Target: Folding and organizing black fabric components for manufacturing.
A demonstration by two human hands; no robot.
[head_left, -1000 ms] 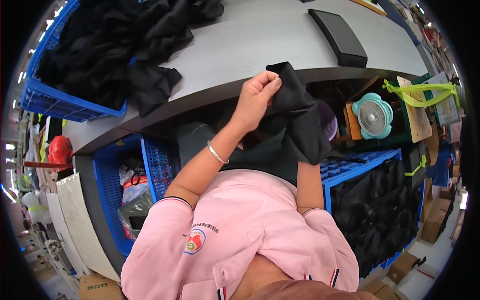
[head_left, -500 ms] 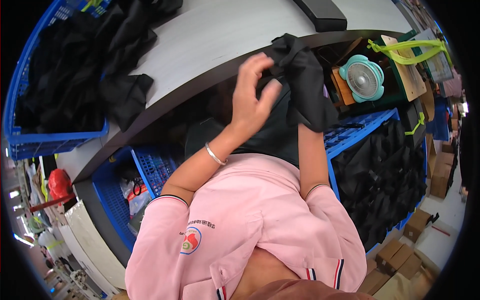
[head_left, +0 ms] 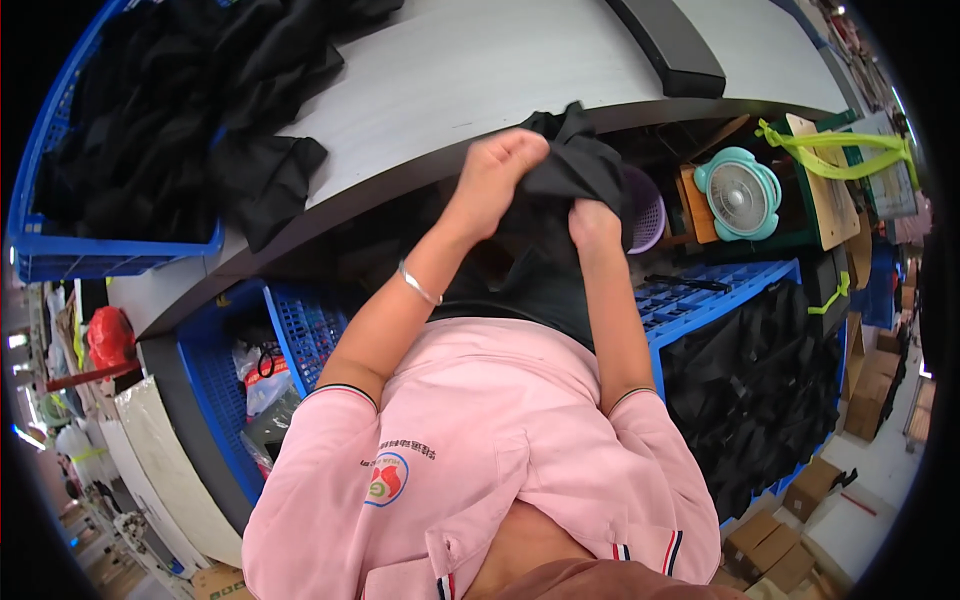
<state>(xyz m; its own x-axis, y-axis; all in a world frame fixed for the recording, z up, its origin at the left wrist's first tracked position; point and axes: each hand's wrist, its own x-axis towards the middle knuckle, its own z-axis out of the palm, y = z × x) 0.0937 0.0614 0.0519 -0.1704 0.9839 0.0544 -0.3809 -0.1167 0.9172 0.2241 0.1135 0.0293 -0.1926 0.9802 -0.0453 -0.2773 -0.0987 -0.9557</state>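
A piece of black fabric (head_left: 580, 170) hangs bunched between my two hands at the near edge of the table. My left hand (head_left: 494, 178), a silver bangle on its wrist, is closed on the fabric's left side with the fingers pressed together. At the fabric's lower right, my right hand (head_left: 595, 224) is closed on it, its fingertips partly covered by the folds. My dark-clothed lap lies below the fabric.
A blue crate (head_left: 130, 258) heaped with black fabric stands at the table's left. Another blue crate (head_left: 722, 285) of black pieces is at my right, near a teal fan (head_left: 738, 195) and a purple basket (head_left: 646, 210). A black block (head_left: 690, 75) lies on the white table (head_left: 450, 75).
My left hand was open and apart from the fabric; now it has closed on it. My right hand, earlier covered by the fabric, now shows, and the fabric has shifted left.
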